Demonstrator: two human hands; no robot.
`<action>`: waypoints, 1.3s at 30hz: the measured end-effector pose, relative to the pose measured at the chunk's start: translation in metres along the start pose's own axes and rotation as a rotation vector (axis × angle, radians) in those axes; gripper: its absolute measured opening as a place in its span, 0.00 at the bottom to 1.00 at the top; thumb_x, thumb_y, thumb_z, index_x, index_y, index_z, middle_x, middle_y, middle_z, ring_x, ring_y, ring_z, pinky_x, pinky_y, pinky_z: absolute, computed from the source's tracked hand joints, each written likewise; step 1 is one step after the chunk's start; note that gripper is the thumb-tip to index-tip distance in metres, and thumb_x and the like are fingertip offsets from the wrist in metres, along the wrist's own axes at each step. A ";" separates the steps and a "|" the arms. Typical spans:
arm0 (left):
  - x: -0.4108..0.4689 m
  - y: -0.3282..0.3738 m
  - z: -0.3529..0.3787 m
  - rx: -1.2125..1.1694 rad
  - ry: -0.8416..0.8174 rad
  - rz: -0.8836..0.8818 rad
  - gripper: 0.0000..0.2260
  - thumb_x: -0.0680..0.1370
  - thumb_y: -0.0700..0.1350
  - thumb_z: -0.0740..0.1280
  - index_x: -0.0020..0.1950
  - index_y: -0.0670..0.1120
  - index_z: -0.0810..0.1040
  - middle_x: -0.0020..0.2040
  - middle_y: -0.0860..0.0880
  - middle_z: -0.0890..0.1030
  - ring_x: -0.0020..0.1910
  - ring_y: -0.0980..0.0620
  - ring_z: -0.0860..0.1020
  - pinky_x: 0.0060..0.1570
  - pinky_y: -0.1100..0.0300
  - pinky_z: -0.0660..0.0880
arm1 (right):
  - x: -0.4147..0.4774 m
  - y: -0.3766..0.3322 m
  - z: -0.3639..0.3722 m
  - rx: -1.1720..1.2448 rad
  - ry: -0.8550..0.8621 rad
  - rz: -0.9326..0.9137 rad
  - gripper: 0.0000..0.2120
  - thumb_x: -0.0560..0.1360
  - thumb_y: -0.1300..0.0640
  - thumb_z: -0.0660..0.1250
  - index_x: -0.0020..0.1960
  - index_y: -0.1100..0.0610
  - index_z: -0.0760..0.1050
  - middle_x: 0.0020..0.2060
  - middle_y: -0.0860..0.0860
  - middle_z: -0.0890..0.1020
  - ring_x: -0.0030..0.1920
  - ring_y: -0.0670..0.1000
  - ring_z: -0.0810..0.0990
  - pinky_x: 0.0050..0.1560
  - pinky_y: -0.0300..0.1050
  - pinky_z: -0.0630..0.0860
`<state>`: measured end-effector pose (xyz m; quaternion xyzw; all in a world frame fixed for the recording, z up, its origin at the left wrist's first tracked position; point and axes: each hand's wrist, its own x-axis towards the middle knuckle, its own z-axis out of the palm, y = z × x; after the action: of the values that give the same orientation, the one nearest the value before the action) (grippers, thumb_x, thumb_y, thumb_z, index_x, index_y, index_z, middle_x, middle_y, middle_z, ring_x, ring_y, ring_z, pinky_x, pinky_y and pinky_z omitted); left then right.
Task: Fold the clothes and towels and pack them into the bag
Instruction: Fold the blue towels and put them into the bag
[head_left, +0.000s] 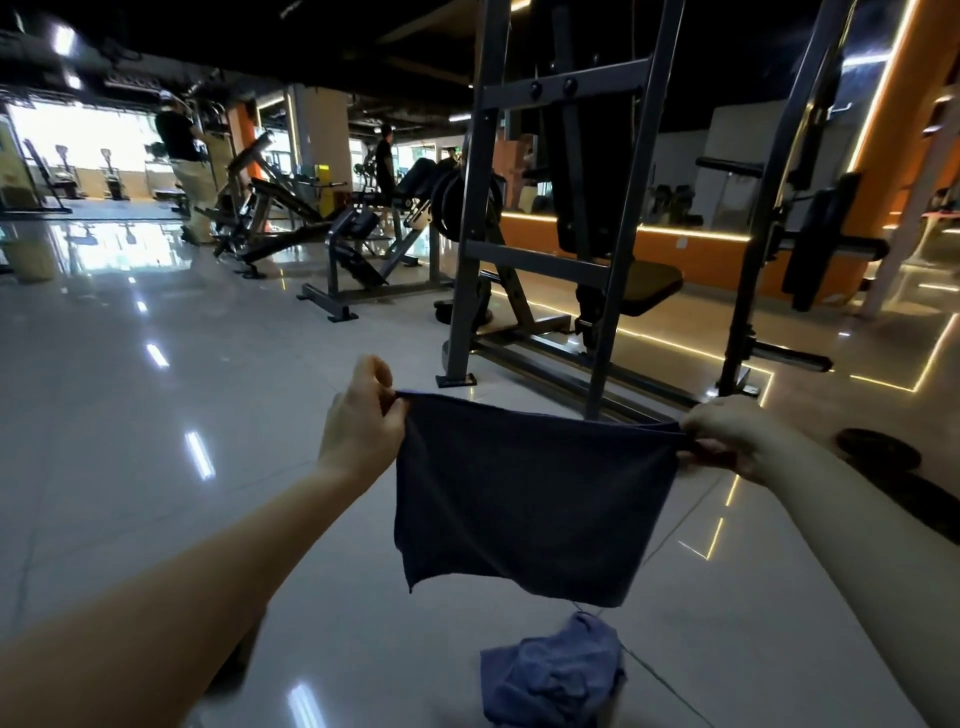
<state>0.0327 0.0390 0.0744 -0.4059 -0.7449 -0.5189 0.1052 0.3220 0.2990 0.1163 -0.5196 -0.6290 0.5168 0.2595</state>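
Gym floor, dark navy towel (535, 493) hanging flat, left hand (358, 421) and right hand (737, 436) pinching its corners

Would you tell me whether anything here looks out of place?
Yes: a lighter blue cloth lies crumpled on the floor, unfolded, beneath the dark towel that the left hand and right hand hold up.

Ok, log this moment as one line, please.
step: folding; left hand: pinches dark towel corner; right hand: pinches other corner; towel: hanging spread; blue cloth: crumpled on floor
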 end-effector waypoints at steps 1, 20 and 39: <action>0.001 -0.004 0.002 0.054 -0.004 0.022 0.10 0.80 0.36 0.65 0.49 0.49 0.66 0.35 0.46 0.75 0.31 0.49 0.73 0.30 0.56 0.70 | 0.005 0.002 0.004 0.028 0.000 0.010 0.08 0.76 0.68 0.68 0.55 0.67 0.77 0.49 0.64 0.83 0.44 0.60 0.86 0.43 0.53 0.85; 0.008 -0.103 0.073 0.245 -0.212 -0.086 0.09 0.80 0.38 0.65 0.54 0.47 0.83 0.43 0.47 0.84 0.41 0.46 0.81 0.46 0.53 0.78 | 0.062 0.074 0.046 -0.090 -0.211 0.124 0.06 0.74 0.70 0.69 0.48 0.63 0.80 0.42 0.60 0.82 0.31 0.51 0.82 0.34 0.42 0.81; -0.002 0.027 -0.035 0.020 -0.183 -0.277 0.03 0.75 0.36 0.69 0.43 0.37 0.80 0.37 0.41 0.82 0.33 0.47 0.79 0.40 0.54 0.77 | -0.018 0.007 -0.018 0.144 -0.183 0.097 0.08 0.72 0.64 0.64 0.37 0.56 0.68 0.23 0.50 0.70 0.28 0.49 0.77 0.38 0.42 0.83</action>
<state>0.0436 0.0118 0.1070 -0.3437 -0.8054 -0.4819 -0.0317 0.3458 0.2890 0.1197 -0.4802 -0.5855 0.6177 0.2122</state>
